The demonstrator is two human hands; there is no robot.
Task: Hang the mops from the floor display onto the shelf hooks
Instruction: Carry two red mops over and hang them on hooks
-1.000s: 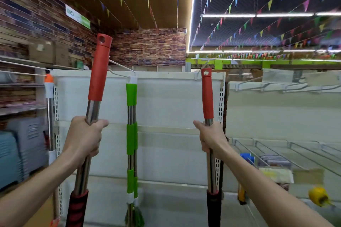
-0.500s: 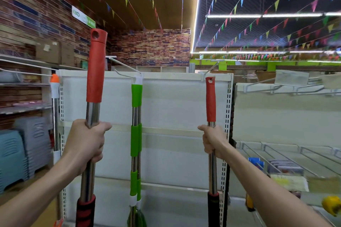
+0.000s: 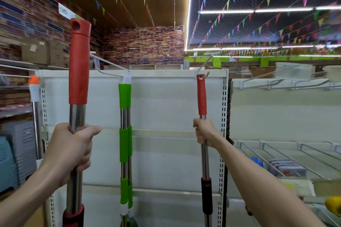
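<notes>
My left hand [image 3: 73, 145] grips one red-handled mop [image 3: 78, 72]; my right hand [image 3: 203, 131] grips another [image 3: 201, 96] beside a shelf hook [image 3: 203, 66], fingers wrapped round both steel poles.

This is a shop, a self-service store aisle. A white gondola shelf unit [image 3: 166, 108] with perforated uprights stands ahead, wire display hooks [image 3: 110, 63] jutting from its top edge and green-handled mops [image 3: 125, 134] hanging from one. Right of the unit run wire-divided shelves [image 3: 287, 155] holding packaged goods. Above it, strings of coloured pennant bunting [image 3: 258, 22] cross under strip lights [image 3: 254, 10], and a brick-pattern wall [image 3: 145, 46] stands behind.
</notes>
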